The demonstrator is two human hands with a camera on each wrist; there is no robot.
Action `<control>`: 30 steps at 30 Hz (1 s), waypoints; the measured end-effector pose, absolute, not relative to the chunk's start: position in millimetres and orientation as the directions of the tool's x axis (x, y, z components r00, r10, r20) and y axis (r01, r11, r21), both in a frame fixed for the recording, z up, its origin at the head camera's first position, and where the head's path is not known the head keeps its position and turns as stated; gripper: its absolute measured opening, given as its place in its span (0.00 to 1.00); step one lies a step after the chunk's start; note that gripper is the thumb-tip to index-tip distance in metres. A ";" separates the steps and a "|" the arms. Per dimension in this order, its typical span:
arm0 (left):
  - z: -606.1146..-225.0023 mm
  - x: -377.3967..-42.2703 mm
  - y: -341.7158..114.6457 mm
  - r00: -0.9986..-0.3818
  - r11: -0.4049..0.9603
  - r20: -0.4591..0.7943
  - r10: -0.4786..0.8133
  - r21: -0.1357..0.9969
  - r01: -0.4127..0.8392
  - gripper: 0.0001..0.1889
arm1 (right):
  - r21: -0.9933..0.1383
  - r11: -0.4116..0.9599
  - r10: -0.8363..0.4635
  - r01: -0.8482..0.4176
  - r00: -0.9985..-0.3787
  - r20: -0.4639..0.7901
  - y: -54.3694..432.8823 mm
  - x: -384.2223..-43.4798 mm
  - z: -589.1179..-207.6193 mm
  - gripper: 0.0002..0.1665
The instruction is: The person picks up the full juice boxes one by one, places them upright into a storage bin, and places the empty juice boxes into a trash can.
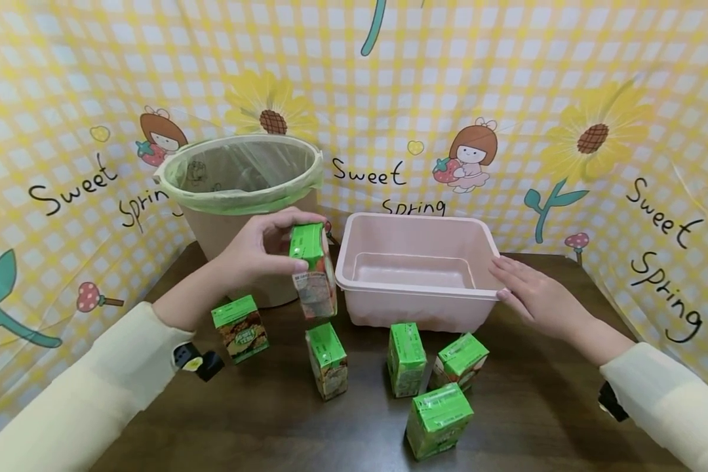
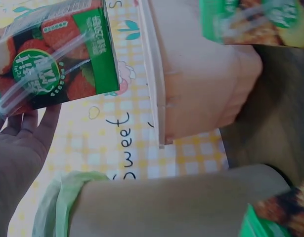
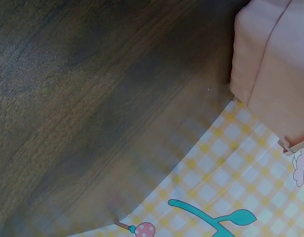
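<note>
My left hand grips a green drink carton between thumb and fingers, just left of a pale pink plastic tub. Strawberries are printed on this carton, and a wrapped straw runs across its face in the left wrist view. At the tub's right rim, my right hand rests with fairly straight fingers; the right wrist view does not show that hand. The tub's visible floor is bare. More cartons stand on the table: one at left, one in the middle, and a group at right.
Behind my left hand stands a tall beige bin with a green bag folded over its rim. The dark wooden table meets a yellow checked cloth backdrop behind and at both sides.
</note>
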State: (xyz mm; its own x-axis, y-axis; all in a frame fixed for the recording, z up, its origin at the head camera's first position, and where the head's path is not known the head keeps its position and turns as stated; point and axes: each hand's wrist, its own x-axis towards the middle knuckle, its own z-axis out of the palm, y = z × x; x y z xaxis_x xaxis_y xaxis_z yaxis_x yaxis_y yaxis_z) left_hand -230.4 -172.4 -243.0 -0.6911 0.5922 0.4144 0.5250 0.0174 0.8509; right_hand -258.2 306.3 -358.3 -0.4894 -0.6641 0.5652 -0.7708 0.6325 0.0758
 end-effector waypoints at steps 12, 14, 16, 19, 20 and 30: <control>-229.5 -268.5 -120.3 -0.706 0.010 0.423 0.568 0.854 0.519 0.29 | 0.076 0.639 -0.665 -0.765 -0.501 0.553 310.5 -259.7 -359.3 0.32; -228.3 -274.0 -110.4 -0.705 0.024 0.417 0.574 0.852 0.524 0.28 | 0.077 0.644 -0.665 -0.761 -0.507 0.549 310.9 -259.8 -359.2 0.31; -227.9 -279.6 -100.4 -0.708 0.036 0.407 0.577 0.853 0.520 0.28 | 0.076 0.649 -0.663 -0.757 -0.513 0.545 311.0 -260.0 -358.8 0.31; -228.2 -287.1 -86.7 -0.712 0.041 0.397 0.578 0.858 0.512 0.29 | 0.078 0.656 -0.662 -0.751 -0.523 0.536 310.8 -261.2 -359.1 0.30; -228.8 -289.6 -82.4 -0.714 0.046 0.394 0.580 0.858 0.511 0.29 | 0.078 0.658 -0.662 -0.749 -0.527 0.533 310.7 -261.7 -359.2 0.30; -238.8 -315.9 -45.5 -0.715 0.086 0.328 0.617 0.875 0.476 0.31 | 0.076 0.668 -0.662 -0.740 -0.543 0.517 310.1 -262.2 -360.9 0.30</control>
